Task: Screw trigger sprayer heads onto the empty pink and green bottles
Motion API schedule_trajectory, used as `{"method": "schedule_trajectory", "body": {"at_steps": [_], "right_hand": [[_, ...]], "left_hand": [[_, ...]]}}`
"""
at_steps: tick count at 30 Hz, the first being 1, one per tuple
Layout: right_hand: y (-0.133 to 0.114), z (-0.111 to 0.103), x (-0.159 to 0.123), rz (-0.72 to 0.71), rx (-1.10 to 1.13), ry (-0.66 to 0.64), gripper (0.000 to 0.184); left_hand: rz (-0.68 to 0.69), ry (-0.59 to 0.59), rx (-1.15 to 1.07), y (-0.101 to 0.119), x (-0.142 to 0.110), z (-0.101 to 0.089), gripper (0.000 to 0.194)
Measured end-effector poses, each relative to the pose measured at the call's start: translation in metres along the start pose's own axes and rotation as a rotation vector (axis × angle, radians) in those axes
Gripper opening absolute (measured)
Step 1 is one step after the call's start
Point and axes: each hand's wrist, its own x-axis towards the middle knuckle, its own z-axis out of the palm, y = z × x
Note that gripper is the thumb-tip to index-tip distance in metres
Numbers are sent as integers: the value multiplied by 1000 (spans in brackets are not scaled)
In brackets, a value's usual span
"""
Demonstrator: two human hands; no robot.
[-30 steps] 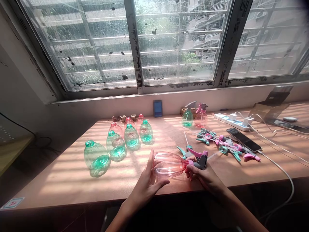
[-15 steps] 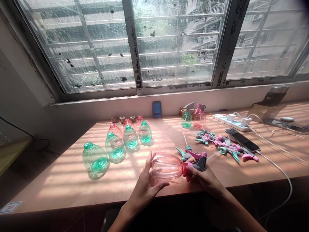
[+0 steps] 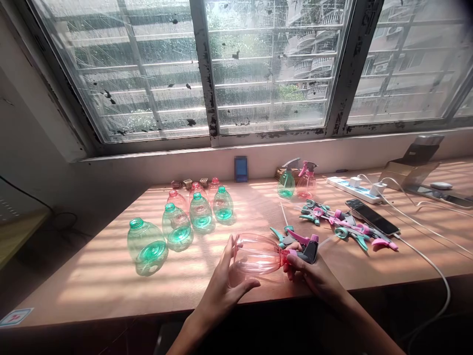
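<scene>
A clear pink spray bottle (image 3: 256, 254) lies sideways between my hands, above the near edge of the table. My left hand (image 3: 229, 283) cups its base, thumb below and fingers behind. At the neck, the fingers of my right hand (image 3: 301, 266) are closed around the pink collar of the spray head (image 3: 310, 248), which has a grey body and a pink trigger. The spray head sits on the bottle's mouth; how tightly I cannot tell. Just behind, a teal-and-grey spray head (image 3: 287, 235) rests on the table with its tube pointing away.
Several green bottles (image 3: 201, 212) without spray heads stand left, with pink ones (image 3: 215, 185) behind. Loose spray heads (image 3: 340, 222) lie right, near a phone (image 3: 372, 217) and a power strip (image 3: 353, 190) with white cables. Two fitted spray bottles (image 3: 286, 183) stand by the wall.
Both hands hold the pink spray bottle nearly as before. The whole view has shifted very slightly; nothing on the table has moved.
</scene>
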Motion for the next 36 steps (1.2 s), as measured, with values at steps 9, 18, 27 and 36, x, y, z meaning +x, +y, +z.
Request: {"method": "schedule_trajectory", "body": {"at_steps": [9,18,27,36], "right_hand": [[-4,3,-1,13,18,28,33],[0,2,0,-25,6,24,30],[-5,6,1,-45,-14,53,33],[4,2,-1,-18,-96,71,37]], "left_hand": [[29,60,150,4,-3,-2,80],[35,77,123,10,-3,-3,72],[52,98,176,11,-1,-1,56],[-22,151,26,15,2,-5,48]]}}
